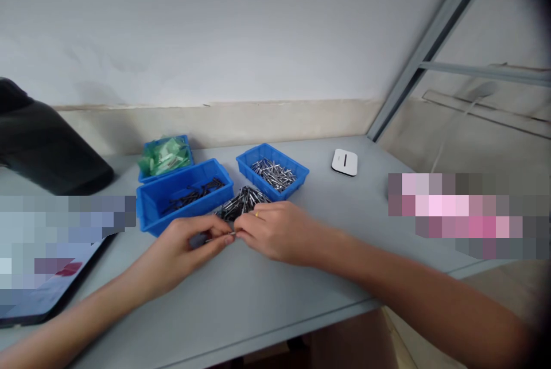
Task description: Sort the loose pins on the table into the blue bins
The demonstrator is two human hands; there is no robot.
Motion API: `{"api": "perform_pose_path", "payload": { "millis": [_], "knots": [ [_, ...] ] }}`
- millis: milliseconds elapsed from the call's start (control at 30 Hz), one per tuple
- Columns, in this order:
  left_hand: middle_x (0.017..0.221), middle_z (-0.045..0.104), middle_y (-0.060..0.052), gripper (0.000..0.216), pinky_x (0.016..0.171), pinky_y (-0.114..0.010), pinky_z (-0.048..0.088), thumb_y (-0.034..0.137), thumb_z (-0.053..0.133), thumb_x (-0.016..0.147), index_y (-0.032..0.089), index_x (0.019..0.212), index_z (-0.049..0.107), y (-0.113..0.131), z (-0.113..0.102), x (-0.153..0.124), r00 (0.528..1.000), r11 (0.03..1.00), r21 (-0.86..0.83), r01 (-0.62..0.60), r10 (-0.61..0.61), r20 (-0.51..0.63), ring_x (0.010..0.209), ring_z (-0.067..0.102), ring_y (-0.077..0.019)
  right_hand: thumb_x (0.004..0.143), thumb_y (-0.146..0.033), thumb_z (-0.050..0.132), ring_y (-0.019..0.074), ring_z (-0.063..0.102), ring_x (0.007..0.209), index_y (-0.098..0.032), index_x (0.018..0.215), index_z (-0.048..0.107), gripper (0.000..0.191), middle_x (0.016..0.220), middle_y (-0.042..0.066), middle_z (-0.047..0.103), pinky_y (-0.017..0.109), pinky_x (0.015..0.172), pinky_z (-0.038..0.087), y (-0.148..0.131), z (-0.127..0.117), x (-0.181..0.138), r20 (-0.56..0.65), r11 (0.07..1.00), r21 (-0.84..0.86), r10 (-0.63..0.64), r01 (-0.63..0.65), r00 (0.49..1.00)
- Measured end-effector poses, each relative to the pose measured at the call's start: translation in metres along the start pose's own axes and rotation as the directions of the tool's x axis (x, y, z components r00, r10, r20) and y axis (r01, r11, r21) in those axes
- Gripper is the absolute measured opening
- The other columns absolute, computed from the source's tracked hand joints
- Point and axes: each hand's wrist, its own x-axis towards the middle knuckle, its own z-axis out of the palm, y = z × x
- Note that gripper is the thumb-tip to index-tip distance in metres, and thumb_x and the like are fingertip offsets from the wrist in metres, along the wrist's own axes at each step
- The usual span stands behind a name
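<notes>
In front of the blue bins, my two hands meet over the grey table (267, 306). My left hand (185, 243) is closed in a pinch on a thin metal pin (233, 233). Fingertips of my right hand (279, 234) are pressed together at the other end of the same pin, their grip partly hidden. Just behind the fingers lies a loose pile of dark and silver pins (244, 199). A long blue bin (148, 202) at left holds dark slim pieces (198, 195). Silver pins (275, 174) fill part of another blue bin (246, 169).
Green plastic packets (170, 156) fill a smaller blue bin (146, 177) at the back. A white square device (345, 162) sits at the right. A tablet-like screen (55, 294) and a black object (51, 145) stand left. Behind is the wall (241, 122).
</notes>
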Motion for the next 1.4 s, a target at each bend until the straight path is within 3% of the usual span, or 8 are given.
{"api": "perform_pose_path", "payload": {
  "millis": [167, 300, 667, 1133, 1400],
  "knots": [
    [0.079, 0.074, 0.002, 0.022, 0.065, -0.021, 0.050, 0.037, 0.058, 0.095, 0.024, 0.087, 0.075, 0.000, 0.001, 0.000, 0.999, 0.996, 0.075, -0.046, 0.044, 0.025, 0.073, 0.066, -0.0146, 0.105, -0.026, 0.042, 0.0155, 0.063, 0.076, -0.015, 0.097, 0.059, 0.022, 0.080, 0.003, 0.067, 0.028, 0.063, 0.036, -0.002, -0.005, 0.001, 0.122, 0.999, 0.018, 0.027, -0.029, 0.992],
    [0.078, 0.072, 0.002, 0.022, 0.060, -0.021, 0.048, 0.036, 0.057, 0.096, 0.023, 0.087, 0.073, 0.000, 0.000, -0.002, 0.994, 0.987, 0.127, -0.102, 0.097, 0.048, 0.069, 0.064, -0.0139, 0.105, -0.027, 0.045, 0.0161, 0.062, 0.076, -0.015, 0.094, 0.058, 0.021, 0.078, 0.003, 0.067, 0.028, 0.062, 0.036, -0.003, -0.010, 0.002, 0.149, 0.999, 0.035, 0.002, -0.008, 0.989],
    [0.086, 0.076, 0.001, 0.020, 0.068, -0.024, 0.053, 0.034, 0.057, 0.097, 0.026, 0.095, 0.075, 0.001, 0.002, -0.001, 0.984, 0.977, 0.127, -0.168, 0.160, 0.072, 0.076, 0.069, -0.0154, 0.102, -0.030, 0.047, 0.0165, 0.062, 0.069, -0.015, 0.094, 0.060, 0.021, 0.075, 0.004, 0.068, 0.029, 0.056, 0.032, -0.002, -0.011, 0.002, 0.225, 0.997, 0.072, -0.012, -0.004, 0.974],
    [0.088, 0.076, -0.002, 0.020, 0.071, -0.026, 0.055, 0.032, 0.057, 0.096, 0.025, 0.096, 0.076, 0.001, 0.001, 0.000, 0.985, 0.980, 0.128, -0.155, 0.144, 0.096, 0.079, 0.070, -0.0173, 0.101, -0.029, 0.048, 0.0167, 0.063, 0.069, -0.015, 0.093, 0.061, 0.020, 0.077, 0.004, 0.070, 0.029, 0.057, 0.033, -0.002, -0.009, 0.001, 0.221, 0.997, 0.065, -0.048, 0.034, 0.974],
    [0.081, 0.073, 0.000, 0.022, 0.064, -0.023, 0.052, 0.038, 0.057, 0.096, 0.025, 0.095, 0.074, 0.002, 0.000, 0.000, 0.991, 0.985, 0.123, -0.122, 0.114, 0.072, 0.072, 0.067, -0.0158, 0.103, -0.029, 0.044, 0.0163, 0.063, 0.071, -0.015, 0.091, 0.060, 0.024, 0.078, 0.005, 0.069, 0.029, 0.058, 0.034, -0.002, -0.010, 0.003, 0.203, 0.997, 0.059, -0.052, 0.041, 0.978]
  ]
}}
